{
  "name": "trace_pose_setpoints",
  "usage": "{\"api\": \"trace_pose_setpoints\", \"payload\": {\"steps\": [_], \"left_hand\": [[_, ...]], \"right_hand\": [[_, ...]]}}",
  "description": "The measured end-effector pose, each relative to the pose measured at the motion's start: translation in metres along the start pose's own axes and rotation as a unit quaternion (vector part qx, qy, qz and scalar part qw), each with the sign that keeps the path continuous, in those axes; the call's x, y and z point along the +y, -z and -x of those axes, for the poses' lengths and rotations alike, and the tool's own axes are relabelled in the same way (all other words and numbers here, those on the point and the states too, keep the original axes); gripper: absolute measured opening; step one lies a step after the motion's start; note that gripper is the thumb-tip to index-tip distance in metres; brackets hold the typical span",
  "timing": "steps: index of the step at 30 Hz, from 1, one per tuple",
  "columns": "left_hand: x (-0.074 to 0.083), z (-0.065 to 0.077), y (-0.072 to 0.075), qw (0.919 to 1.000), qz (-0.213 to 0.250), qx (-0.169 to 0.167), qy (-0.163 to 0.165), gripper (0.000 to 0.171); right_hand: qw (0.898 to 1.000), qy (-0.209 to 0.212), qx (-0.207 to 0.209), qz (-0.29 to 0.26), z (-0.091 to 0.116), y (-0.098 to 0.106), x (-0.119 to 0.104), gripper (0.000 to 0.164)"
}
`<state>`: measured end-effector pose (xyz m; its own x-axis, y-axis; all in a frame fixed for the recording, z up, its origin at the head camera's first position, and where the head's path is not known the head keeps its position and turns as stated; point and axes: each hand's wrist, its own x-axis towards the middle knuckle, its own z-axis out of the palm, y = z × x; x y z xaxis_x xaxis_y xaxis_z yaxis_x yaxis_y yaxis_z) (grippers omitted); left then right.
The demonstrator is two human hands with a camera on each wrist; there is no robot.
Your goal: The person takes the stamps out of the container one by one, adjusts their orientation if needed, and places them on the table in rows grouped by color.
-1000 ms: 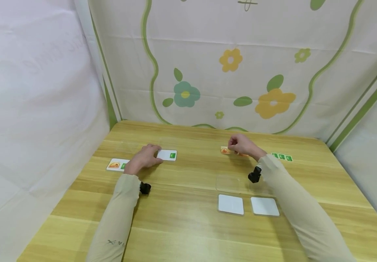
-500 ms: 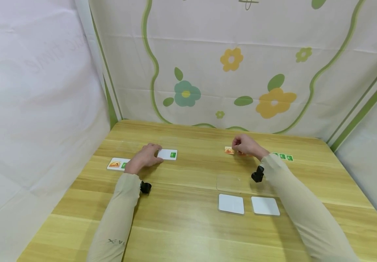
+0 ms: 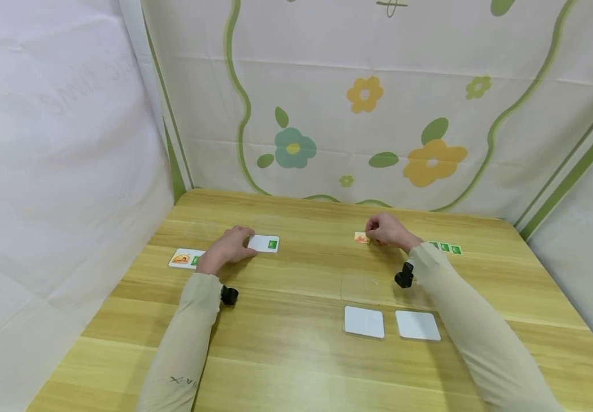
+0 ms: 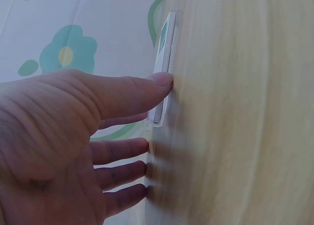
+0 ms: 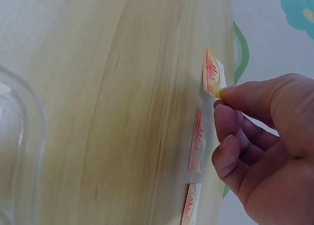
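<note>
My left hand (image 3: 228,247) holds a flat clear plastic case (image 3: 264,243) with white inside and a green stamp at its right end. The left wrist view shows the thumb pressed on the near edge of the case, with the other fingertips down by the wood. At the back of the table my right hand (image 3: 388,230) pinches a small orange-and-white stamp (image 5: 213,75) by one corner, tilted up from the tabletop. Two more orange stamps, the nearer stamp (image 5: 197,140) and another stamp (image 5: 190,206), lie in line beside that hand.
Left of the left hand lies a similar case (image 3: 182,258) with orange and green stamps. Several green stamps (image 3: 446,248) lie right of the right wrist. Nearer stand a clear lid (image 3: 359,288) and two white-filled cases, one left (image 3: 363,321), one right (image 3: 417,325).
The right hand has shifted a little to the right, and the pinched orange stamp has moved with it. The left hand stays in place at the case.
</note>
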<state>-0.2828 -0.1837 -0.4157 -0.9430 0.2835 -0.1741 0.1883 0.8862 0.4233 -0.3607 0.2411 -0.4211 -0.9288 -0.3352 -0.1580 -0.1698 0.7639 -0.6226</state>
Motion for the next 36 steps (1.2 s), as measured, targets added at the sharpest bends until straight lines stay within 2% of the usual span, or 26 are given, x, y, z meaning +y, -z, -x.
{"api": "trace_pose_setpoints", "payload": {"steps": [13, 36], "left_hand": [[0.0012, -0.0011, 0.0009, 1.0000, -0.002, -0.005, 0.007, 0.061], [0.0005, -0.0014, 0.0011, 1.0000, -0.003, -0.001, 0.000, 0.059]], "right_hand": [[0.998, 0.022, 0.025, 0.060, -0.0050, -0.0069, 0.0040, 0.007], [0.996, 0.018, 0.020, 0.084, -0.0041, -0.0076, 0.0028, 0.008]]}}
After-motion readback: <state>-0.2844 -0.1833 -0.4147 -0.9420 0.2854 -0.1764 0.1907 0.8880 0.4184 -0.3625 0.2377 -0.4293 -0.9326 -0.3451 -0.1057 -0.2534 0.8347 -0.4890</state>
